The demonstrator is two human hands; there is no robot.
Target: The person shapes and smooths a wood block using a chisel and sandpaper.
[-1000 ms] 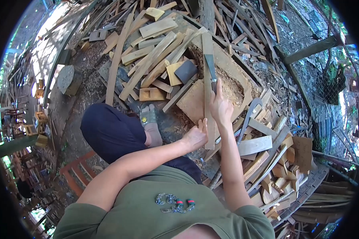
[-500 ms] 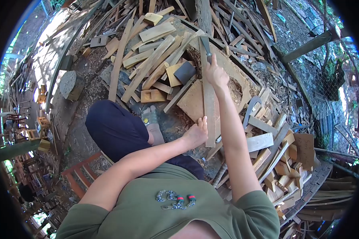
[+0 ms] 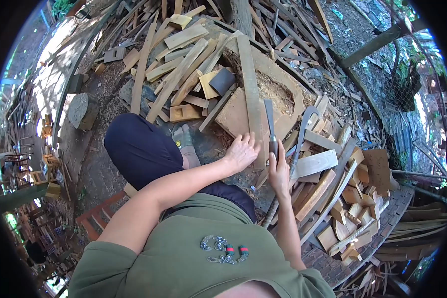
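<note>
A long wooden strip (image 3: 251, 84) lies over a hollowed wooden block (image 3: 285, 84), its near end toward my body. My left hand (image 3: 243, 150) rests at the strip's near end, fingers spread and slightly curled over its left side. Right of the strip, my right hand (image 3: 279, 174) is wrapped round the dark handle of a chisel-like tool (image 3: 269, 116). The tool's flat metal blade points away from me, beside the strip. Close by on the right is a hooked metal bar (image 3: 303, 126) with a long shaft.
Wooden pieces (image 3: 184, 64) are heaped ahead and to the left. Offcuts (image 3: 352, 213) and a cardboard piece (image 3: 377, 171) lie at the right. A stump (image 3: 83, 110) stands at the left, and a reddish wooden frame (image 3: 102, 216) is beside my left arm.
My right hand has drawn back toward my body with the tool, from the strip's far part to beside its near end. My left hand has shifted slightly, its fingers now more spread.
</note>
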